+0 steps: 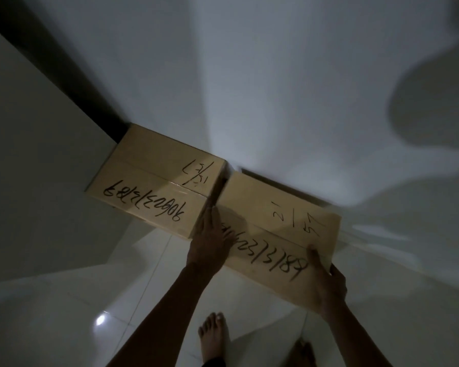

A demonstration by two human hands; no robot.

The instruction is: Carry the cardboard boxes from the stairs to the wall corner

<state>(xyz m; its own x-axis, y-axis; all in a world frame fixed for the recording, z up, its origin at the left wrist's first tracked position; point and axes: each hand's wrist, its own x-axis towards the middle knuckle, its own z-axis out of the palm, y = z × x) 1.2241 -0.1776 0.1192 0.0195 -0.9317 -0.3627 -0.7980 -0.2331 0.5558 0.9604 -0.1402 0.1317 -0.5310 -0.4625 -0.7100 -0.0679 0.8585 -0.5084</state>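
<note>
Below centre of the frame, the left hand lies flat with fingers spread on the top of the nearer cardboard box, at its left end, where that box nearly meets its neighbour. The right hand grips the opposite end: its thumb rests on the top face beside the handwritten digits while the other fingers wrap around the lower right corner, so this hand is closed on the edge rather than flat. Both forearms rise from the bottom of the frame, and a bare foot stands on the glossy floor tiles between them.

Between the hands the box's long axis runs from upper left to lower right, and the hands sit at either end of it. Its far long side lies close along the white wall; a dark gap shows there, so whether it touches I cannot tell. Whether the box already rests on the floor is also unclear.

Further to the upper left sits a second cardboard box, tucked beside the dark baseboard, its right end just beside the first box, with a narrow dark slit between them. Closing that slit looks like the remaining move: a short push leftward along the long axis, which the right hand is better placed to drive.
</note>
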